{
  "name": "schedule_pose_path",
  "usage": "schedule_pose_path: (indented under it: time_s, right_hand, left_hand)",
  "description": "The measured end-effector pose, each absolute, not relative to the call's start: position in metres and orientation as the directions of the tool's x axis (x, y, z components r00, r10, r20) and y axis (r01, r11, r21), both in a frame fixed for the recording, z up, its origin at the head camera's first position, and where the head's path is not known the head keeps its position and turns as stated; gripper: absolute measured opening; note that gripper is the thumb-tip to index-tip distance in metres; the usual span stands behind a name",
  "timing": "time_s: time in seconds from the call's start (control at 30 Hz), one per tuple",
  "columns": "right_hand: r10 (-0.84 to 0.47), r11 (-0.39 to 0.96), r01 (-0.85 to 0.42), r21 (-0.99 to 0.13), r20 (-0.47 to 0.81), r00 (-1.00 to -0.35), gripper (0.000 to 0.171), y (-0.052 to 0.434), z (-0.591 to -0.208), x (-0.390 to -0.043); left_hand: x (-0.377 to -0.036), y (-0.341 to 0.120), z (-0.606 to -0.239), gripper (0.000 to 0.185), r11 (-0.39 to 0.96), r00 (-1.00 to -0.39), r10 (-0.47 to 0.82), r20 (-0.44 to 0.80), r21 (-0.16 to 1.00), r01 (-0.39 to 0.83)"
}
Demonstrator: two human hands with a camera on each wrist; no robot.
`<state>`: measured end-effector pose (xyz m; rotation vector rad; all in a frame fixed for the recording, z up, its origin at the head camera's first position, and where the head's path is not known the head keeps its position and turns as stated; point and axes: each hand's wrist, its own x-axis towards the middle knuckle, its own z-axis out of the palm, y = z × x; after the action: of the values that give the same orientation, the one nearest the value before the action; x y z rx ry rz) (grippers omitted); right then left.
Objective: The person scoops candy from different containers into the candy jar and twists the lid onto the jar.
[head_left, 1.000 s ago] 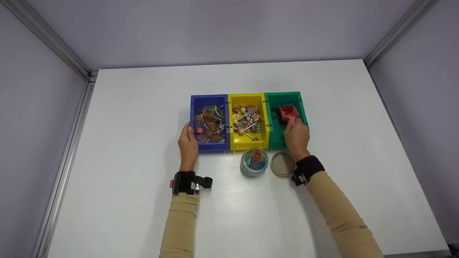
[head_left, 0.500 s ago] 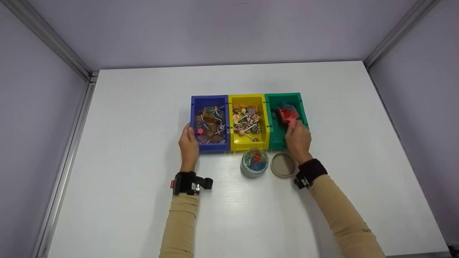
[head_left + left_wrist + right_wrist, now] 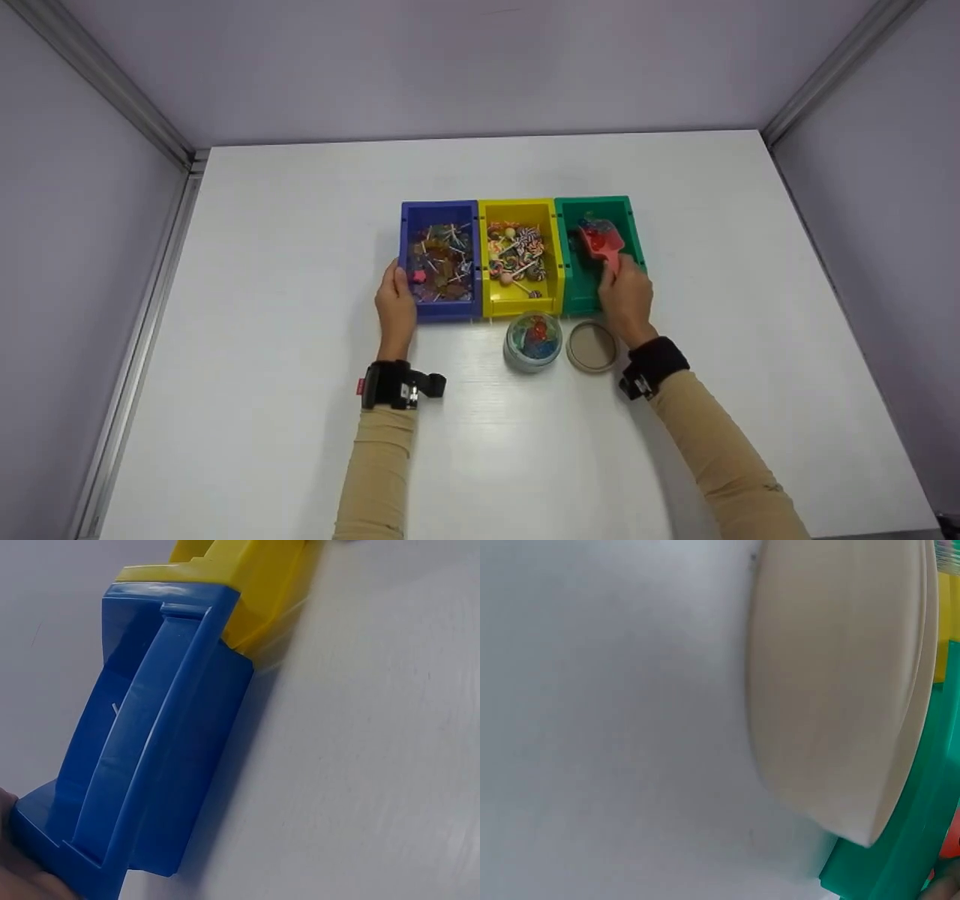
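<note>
Three bins stand side by side on the white table: a blue bin (image 3: 403,255) of candy, a yellow bin (image 3: 519,300) of lollipops, and a green bin (image 3: 634,225). My left hand (image 3: 395,300) rests against the blue bin's (image 3: 150,765) left wall, thumb on its rim. My right hand (image 3: 625,292) grips the handle of a red scoop (image 3: 598,238) loaded with candy, held over the green bin. A clear jar (image 3: 532,340) with candy in it stands in front of the yellow bin (image 3: 240,585). Its beige lid (image 3: 592,346) lies beside it, near my right wrist.
The beige lid (image 3: 840,682) fills the right wrist view, with the green bin's edge (image 3: 900,840) beside it. Pale walls and metal frame rails (image 3: 105,97) enclose the table on three sides. Bare tabletop (image 3: 262,435) stretches around the bins.
My right hand has drawn slightly back and the red scoop now rides a little higher in the green bin with candy in it. The left hand has stayed put.
</note>
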<state>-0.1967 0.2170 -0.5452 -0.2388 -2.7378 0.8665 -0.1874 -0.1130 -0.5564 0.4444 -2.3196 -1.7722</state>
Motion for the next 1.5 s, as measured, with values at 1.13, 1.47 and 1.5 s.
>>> schedule_pose_path:
  time_s: [1.13,1.47,1.5]
  right_hand:
    - [0.178,0.774,-0.087,-0.627,0.348,-0.920,0.025,0.226,-0.537,-0.164]
    - [0.129,0.778,-0.161,-0.607,0.406,-0.905,0.023,0.231,-0.532,-0.146]
    - [0.122,0.781,-0.170,-0.601,0.413,-0.903,0.023,0.232,-0.531,-0.145]
  left_hand:
    - [-0.188,-0.115,-0.558,0.043,0.178,-0.940,-0.328,-0.089,0.972,-0.154]
    - [-0.186,-0.116,-0.557,0.044,0.181,-0.942,-0.320,-0.096,0.970,-0.160]
    - [-0.186,-0.116,-0.557,0.045,0.179,-0.943,-0.318,-0.100,0.970,-0.163]
